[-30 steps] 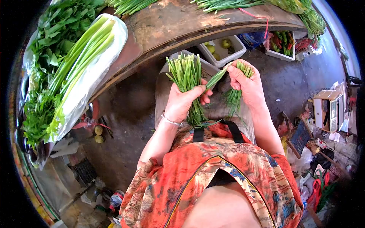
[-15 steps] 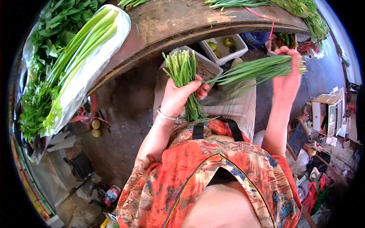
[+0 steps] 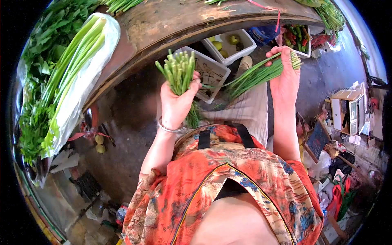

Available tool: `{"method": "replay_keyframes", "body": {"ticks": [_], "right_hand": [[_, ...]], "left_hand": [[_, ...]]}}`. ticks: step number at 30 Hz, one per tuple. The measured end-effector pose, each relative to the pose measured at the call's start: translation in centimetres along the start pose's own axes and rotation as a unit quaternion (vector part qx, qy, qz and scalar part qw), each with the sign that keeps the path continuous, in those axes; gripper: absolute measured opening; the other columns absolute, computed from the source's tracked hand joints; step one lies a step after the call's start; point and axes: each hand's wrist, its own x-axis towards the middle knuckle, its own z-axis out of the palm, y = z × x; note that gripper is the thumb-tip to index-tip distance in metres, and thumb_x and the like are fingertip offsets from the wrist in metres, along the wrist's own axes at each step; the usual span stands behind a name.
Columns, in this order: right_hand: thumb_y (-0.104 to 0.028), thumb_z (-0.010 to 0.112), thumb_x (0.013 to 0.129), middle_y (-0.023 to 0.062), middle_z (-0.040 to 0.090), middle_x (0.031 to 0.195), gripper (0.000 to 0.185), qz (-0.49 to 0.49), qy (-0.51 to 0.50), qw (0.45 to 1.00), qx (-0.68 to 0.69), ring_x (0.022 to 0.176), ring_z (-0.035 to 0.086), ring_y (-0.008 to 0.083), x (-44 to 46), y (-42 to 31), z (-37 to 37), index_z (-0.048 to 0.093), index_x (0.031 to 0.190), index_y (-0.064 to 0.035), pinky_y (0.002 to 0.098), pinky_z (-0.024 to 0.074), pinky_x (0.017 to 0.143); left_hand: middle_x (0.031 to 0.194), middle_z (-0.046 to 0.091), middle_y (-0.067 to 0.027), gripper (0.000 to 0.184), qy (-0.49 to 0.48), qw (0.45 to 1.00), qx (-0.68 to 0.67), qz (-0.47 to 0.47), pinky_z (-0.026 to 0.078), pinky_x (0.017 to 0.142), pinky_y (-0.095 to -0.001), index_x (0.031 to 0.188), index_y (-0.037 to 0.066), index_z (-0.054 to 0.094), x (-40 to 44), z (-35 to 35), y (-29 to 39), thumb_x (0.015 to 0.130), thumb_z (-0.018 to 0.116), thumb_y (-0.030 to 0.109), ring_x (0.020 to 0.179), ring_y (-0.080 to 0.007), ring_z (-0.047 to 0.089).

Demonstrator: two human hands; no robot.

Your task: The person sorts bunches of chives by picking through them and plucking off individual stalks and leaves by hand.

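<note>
My left hand (image 3: pixel 178 100) is closed around a bunch of green stalks (image 3: pixel 179 73). Their cut ends point up above my fist, and the leafy part hangs down toward my lap. Gripped by its pale ends, a looser bunch of thin chives (image 3: pixel 257 76) hangs from my right hand (image 3: pixel 284 73), sloping down to the left. A thin green strand spans the space between my left fingers and the tips of the chives. Behind the left bunch, a white foam box (image 3: pixel 220 75) with brown scraps inside stands on the floor.
A wooden table (image 3: pixel 163 20) curves across the top. At left, celery (image 3: pixel 75 61) in a plastic bag lies beside leafy greens (image 3: pixel 55 30). Below the table are a white box (image 3: pixel 247 51) of round yellow-green produce and a box of peppers (image 3: pixel 298 37). Clutter lies at right.
Both hands have shifted left in view. The left bunch has tilted so its cut ends face me more. The chives in my right hand have swung from nearly level to hanging downward.
</note>
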Motion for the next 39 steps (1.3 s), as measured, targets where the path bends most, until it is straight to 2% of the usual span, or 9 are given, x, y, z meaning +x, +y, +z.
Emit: {"method": "replay_keyframes", "body": {"ticks": [1,8,9,12,15,25,31,35,39], "right_hand": [[-0.021,0.059,0.093,0.0058,0.063,0.086,0.016,0.002,-0.003,1.0,0.002,0.078,0.057,0.0139,-0.2,0.3,0.3,0.061,0.093,-0.0056,0.0259,0.0438,0.064],[-0.02,0.062,0.091,0.0016,0.061,0.085,0.014,0.044,-0.016,0.998,-0.051,0.076,0.055,0.0093,-2.6,1.7,2.5,0.061,0.092,-0.0059,0.0234,0.0422,0.064],[-0.019,0.071,0.085,-0.0009,0.063,0.082,0.013,0.051,-0.004,0.998,-0.041,0.072,0.055,0.008,-2.9,1.8,3.1,0.065,0.088,-0.0075,0.0237,0.0434,0.06],[-0.017,0.071,0.084,-0.0018,0.063,0.08,0.013,0.065,-0.014,0.997,-0.04,0.072,0.054,0.0069,-3.6,2.2,3.7,0.065,0.088,-0.0066,0.0226,0.0424,0.062],[-0.015,0.072,0.083,-0.0027,0.062,0.079,0.013,0.051,-0.036,0.997,-0.036,0.072,0.052,0.0055,-3.9,2.8,3.6,0.065,0.088,-0.0053,0.021,0.041,0.065],[-0.014,0.068,0.086,-0.0019,0.063,0.079,0.01,0.055,-0.008,0.998,-0.039,0.07,0.055,0.0077,-3.7,1.9,3.5,0.064,0.087,-0.0055,0.0221,0.0432,0.065],[-0.017,0.06,0.092,0.0074,0.065,0.081,0.013,-0.003,-0.056,0.998,-0.025,0.073,0.06,0.0146,-1.8,0.1,2.4,0.06,0.094,-0.0047,0.0262,0.0457,0.067],[-0.013,0.062,0.09,-0.0013,0.056,0.075,0.01,-0.016,-0.109,0.988,-0.105,0.064,0.05,0.0061,-1.6,0.7,2.5,0.06,0.097,-0.0049,0.0189,0.0395,0.058],[-0.012,0.071,0.083,-0.0065,0.058,0.08,0.021,0.109,-0.166,0.966,-0.163,0.066,0.048,0.0008,-2.5,1.6,4.7,0.065,0.103,-0.0063,0.016,0.0362,0.057]], "left_hand": [[0.082,0.065,-0.0035,0.01,-0.014,0.999,0.037,0.003,0.051,0.072,-0.0255,0.094,-0.002,0.063,0.2,0.1,0.3,0.085,0.064,0.003,0.076,-0.0109,0.062],[0.081,0.065,0.0007,0.011,-0.106,0.992,-0.026,-0.065,0.047,0.062,-0.0211,0.093,0.001,0.065,1.4,2.7,1.4,0.082,0.068,0.002,0.069,-0.0057,0.058],[0.08,0.065,0.0021,0.014,-0.101,0.994,-0.037,-0.031,0.045,0.058,-0.0203,0.093,0.002,0.065,1.6,3.5,1.3,0.08,0.07,0.004,0.067,-0.004,0.055],[0.082,0.066,0.0017,0.015,-0.142,0.984,-0.036,-0.099,0.048,0.065,-0.0218,0.093,0.002,0.067,1.9,4.1,1.3,0.079,0.073,0.007,0.073,-0.0053,0.058],[0.082,0.066,0.0017,0.014,-0.165,0.98,-0.065,-0.094,0.049,0.067,-0.0231,0.092,0.002,0.067,2.0,4.2,0.5,0.08,0.073,0.006,0.074,-0.006,0.058],[0.072,0.06,0.0012,0.01,-0.115,0.982,-0.094,-0.112,0.043,0.055,-0.0224,0.088,0.003,0.064,1.8,3.3,0.4,0.08,0.069,0.005,0.058,-0.0069,0.052],[0.081,0.063,0.0018,0.022,-0.065,0.997,0.017,-0.027,0.048,0.066,-0.0216,0.099,0.0,0.065,1.9,2.1,0.1,0.077,0.071,0.002,0.072,-0.0052,0.057],[0.09,0.066,0.0,0.024,-0.073,0.994,0.039,-0.067,0.049,0.071,-0.0227,0.101,0.001,0.065,2.2,1.3,0.5,0.078,0.071,0.001,0.079,-0.0064,0.058],[0.093,0.066,-0.0004,0.025,-0.107,0.991,0.006,-0.074,0.049,0.075,-0.0234,0.103,0.001,0.064,1.8,1.7,0.1,0.078,0.071,0.001,0.084,-0.0074,0.058]]}}
